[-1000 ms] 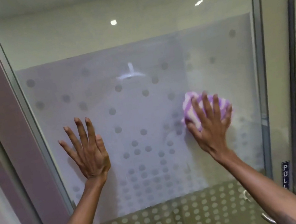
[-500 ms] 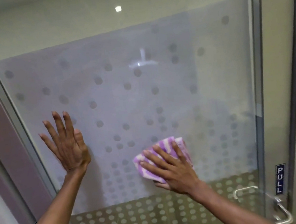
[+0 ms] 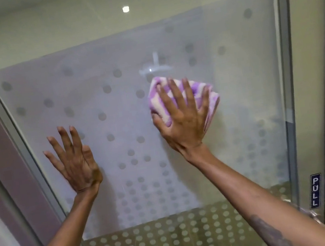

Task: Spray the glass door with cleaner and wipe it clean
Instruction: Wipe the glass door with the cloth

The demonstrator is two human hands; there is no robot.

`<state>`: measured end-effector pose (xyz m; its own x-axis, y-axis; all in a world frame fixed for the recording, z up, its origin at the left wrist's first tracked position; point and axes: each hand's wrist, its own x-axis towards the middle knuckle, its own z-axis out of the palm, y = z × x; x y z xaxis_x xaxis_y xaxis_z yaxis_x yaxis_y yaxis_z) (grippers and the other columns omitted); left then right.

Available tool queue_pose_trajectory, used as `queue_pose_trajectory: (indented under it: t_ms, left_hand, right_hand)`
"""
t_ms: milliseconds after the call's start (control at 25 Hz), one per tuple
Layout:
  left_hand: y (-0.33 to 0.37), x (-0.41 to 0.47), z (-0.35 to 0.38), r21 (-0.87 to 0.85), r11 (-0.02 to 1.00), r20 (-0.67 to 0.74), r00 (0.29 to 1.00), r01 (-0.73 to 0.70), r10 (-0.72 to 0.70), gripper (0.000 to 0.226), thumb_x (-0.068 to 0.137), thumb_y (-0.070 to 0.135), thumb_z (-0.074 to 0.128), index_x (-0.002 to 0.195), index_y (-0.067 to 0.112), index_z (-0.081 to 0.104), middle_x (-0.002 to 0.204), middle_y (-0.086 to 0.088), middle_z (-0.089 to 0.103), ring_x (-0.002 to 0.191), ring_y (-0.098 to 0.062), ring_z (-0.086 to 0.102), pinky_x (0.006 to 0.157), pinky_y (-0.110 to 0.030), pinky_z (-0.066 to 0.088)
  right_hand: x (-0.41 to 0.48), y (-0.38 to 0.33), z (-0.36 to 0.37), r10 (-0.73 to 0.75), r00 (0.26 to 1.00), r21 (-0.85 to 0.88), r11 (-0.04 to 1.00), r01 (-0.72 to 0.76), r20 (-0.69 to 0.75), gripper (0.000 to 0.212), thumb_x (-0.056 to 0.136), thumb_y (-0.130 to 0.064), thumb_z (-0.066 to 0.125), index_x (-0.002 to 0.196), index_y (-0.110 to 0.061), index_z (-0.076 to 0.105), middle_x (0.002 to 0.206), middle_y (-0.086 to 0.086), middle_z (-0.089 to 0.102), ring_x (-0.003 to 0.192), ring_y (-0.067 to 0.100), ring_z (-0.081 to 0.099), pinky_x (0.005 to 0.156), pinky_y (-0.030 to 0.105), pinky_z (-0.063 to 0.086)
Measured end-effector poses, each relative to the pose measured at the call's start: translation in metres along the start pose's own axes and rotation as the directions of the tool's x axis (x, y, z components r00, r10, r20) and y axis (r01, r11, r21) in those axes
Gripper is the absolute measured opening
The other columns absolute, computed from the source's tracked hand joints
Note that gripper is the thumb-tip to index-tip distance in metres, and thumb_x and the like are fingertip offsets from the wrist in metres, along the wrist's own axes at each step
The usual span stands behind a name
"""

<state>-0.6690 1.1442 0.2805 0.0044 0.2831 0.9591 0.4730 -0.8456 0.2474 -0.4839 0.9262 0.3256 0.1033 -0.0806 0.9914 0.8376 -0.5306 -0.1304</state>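
I have one tall frosted glass door (image 3: 113, 113) with a grey dot pattern filling the view, held in a metal frame, with one small dark PULL label (image 3: 315, 190) at its right edge. Against it I count two bare hands and one cloth; no spray bottle is in sight, so I judge the spraying done and the wiping in hand. My right hand (image 3: 183, 124) presses the purple-and-white checked cloth (image 3: 185, 96) flat on the frosted band right of centre, fingers spread wide over it, the thumb hooked around its left edge. My left hand (image 3: 75, 163) lies open on the glass lower left, fingers splayed, holding nothing, seemingly bracing the door. Next I would sweep the cloth on across panel areas left to cover, keeping even pressure, and shift the bracing hand before wiping where it rests
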Motion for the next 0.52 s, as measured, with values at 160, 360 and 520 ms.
queue_pose_trajectory:
  t_ms: [160,360,520]
  left_hand:
    - [-0.005,-0.001,-0.001,0.025,1.0,0.004,1.0,-0.018,0.018,0.06,0.111,0.042,0.015,0.167,0.02,0.018,0.174,0.003,0.012,0.161,-0.028,0.004,0.127,-0.039,-0.017]
    - [0.0,-0.001,-0.003,-0.004,1.0,0.02,1.0,0.004,-0.004,0.06,0.111,0.042,0.017,0.167,0.021,0.017,0.173,0.005,0.01,0.16,-0.016,-0.004,0.126,-0.033,-0.021]
    - [0.003,-0.001,-0.005,-0.01,1.0,0.005,1.0,-0.001,0.001,0.059,0.111,0.04,0.019,0.167,0.021,0.016,0.175,-0.004,0.014,0.16,-0.022,0.0,0.126,-0.034,-0.02]
  right_hand:
    - [-0.074,-0.049,0.005,-0.413,0.898,0.177,0.905,0.387,0.153,0.064,0.092,-0.052,0.061,0.15,-0.026,0.053,0.16,0.002,0.047,0.152,0.031,0.039,0.122,0.072,0.014]
    - [-0.158,0.036,-0.012,-0.666,0.689,0.141,0.741,0.657,0.285,0.065,0.099,-0.054,0.051,0.158,-0.028,0.04,0.166,-0.001,0.037,0.157,0.026,0.029,0.125,0.067,0.014]
    - [-0.155,0.118,-0.036,-0.511,0.826,-0.003,0.85,0.526,0.239,0.07,0.092,-0.055,0.064,0.154,-0.029,0.047,0.16,0.003,0.047,0.152,0.028,0.037,0.12,0.071,0.023]
